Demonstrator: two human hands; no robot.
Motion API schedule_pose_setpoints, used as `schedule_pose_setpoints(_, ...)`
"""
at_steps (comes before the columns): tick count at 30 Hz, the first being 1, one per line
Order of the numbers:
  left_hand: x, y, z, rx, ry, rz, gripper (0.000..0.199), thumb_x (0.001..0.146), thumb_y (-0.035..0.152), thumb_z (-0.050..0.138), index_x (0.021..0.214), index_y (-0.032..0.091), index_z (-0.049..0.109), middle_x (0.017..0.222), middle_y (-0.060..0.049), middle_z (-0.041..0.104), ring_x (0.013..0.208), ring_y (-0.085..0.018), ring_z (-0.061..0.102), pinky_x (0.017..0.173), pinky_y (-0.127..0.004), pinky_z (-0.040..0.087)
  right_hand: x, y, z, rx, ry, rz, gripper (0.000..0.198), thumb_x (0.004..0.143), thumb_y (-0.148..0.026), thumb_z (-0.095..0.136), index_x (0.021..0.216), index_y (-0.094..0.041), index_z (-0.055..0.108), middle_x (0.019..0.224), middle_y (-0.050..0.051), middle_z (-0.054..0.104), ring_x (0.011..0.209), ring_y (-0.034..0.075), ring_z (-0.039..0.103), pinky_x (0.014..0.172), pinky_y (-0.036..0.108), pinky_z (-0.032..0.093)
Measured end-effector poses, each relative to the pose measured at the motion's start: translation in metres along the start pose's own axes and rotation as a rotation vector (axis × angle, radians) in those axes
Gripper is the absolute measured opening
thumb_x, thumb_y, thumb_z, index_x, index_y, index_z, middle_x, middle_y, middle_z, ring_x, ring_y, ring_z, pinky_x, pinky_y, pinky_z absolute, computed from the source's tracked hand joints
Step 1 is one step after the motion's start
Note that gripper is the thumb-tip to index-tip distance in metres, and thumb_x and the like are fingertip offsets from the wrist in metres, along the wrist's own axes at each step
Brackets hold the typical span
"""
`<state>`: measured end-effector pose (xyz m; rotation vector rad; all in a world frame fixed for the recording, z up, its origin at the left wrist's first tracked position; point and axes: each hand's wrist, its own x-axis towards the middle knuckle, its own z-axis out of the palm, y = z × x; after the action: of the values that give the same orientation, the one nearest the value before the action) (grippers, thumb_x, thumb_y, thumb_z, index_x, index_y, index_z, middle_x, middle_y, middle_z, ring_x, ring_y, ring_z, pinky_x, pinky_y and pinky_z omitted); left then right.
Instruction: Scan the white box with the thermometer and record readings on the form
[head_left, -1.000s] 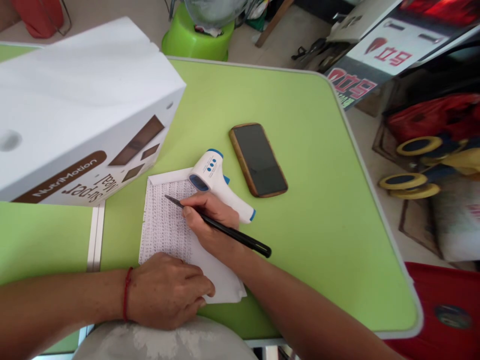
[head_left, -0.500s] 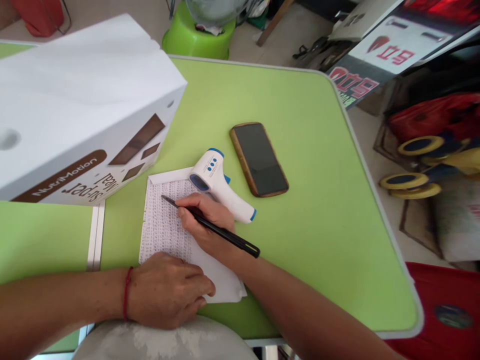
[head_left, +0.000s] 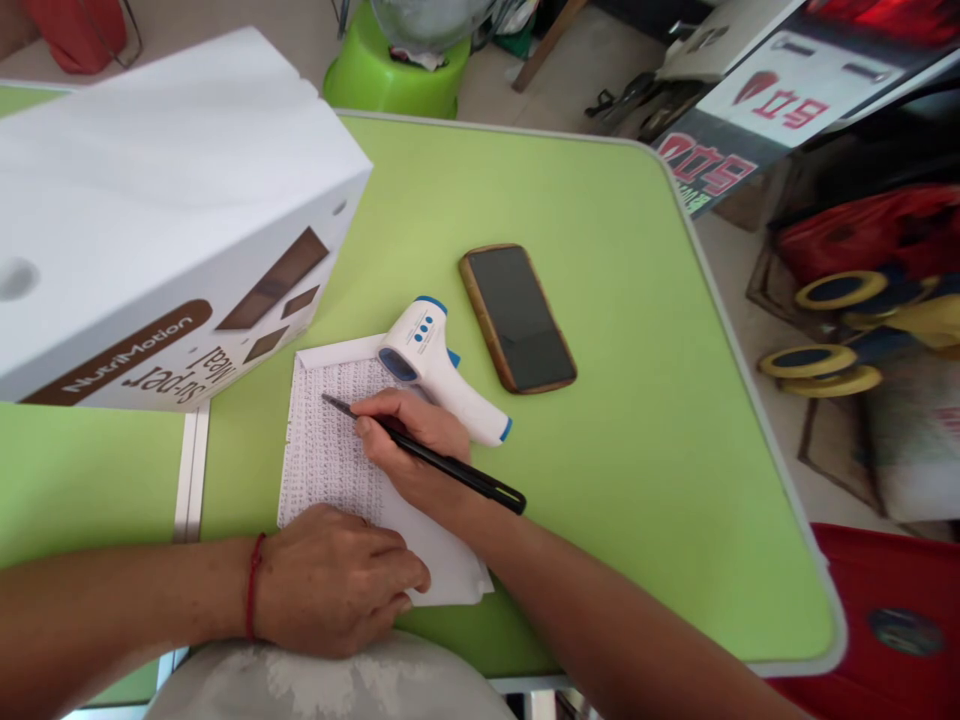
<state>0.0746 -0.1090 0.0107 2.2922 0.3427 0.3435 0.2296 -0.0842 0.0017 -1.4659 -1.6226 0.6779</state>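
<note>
A black pen is pinched in my right hand, its tip resting on a sheet of paper covered in dense rows of small handwriting. My left hand lies palm down across the lower part of the paper, fingers loosely extended, holding nothing; a red string bracelet circles that wrist. Just beyond my right hand, a white and blue infrared thermometer lies over the paper's upper right corner. To its right is a smartphone in a brown case, its screen dark.
A large white printed box stands at the left on the green table. Behind the table is a green stool. Yellow-and-blue handles and a red stool are past the right edge.
The pen's rear end has swung slightly to the right and its tip has shifted a tiny bit. My left hand, the thermometer and the phone stay put.
</note>
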Motion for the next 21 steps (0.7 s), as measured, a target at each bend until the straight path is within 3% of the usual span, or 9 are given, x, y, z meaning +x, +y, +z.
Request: schedule_pose_setpoints(21, 0.0009, 0.0001, 0.0009, -0.01, 0.034, 0.01, 0.014, 0.09, 0.016, 0.048, 0.094, 0.017, 0.061, 0.078, 0.001, 0.068, 0.06, -0.013, 0.059, 0.053, -0.028, 0.042, 0.0002, 0.0023, 0.0, -0.004, 0.039, -0.022, 0.012, 0.08, -0.017, 0.053, 0.08, -0.022, 0.064, 0.067, -0.003, 0.068, 0.058, 0.011, 0.062, 0.056, 0.022, 0.051)
